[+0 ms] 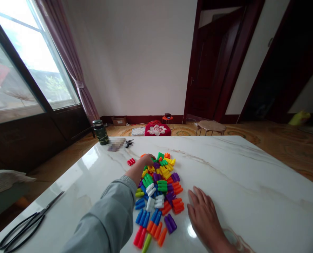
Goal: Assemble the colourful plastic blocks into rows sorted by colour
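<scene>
A heap of colourful plastic building blocks (159, 184), shaped like joined tubes, lies on the white marble-patterned table (251, 196). My left hand (146, 160) reaches to the far left side of the heap, its fingers bent down beside a green block (160, 155). The fingertips are mostly hidden, so I cannot make out whether they grip anything. To the right of the heap, my right hand (204, 216) rests palm down on the tabletop, fingers stretched out and holding nothing. Nearest to it is a purple block (170, 224). At the near end, blue blocks (142, 218) join red ones (140, 237).
Black-handled scissors (27, 225) lie at the table's left. Near the far left corner stand a camouflage-patterned flask (100, 132), a blurred-out item (116, 144) and small pliers (129, 143). A red block (131, 161) sits apart. Beyond the table is a round stool (211, 125).
</scene>
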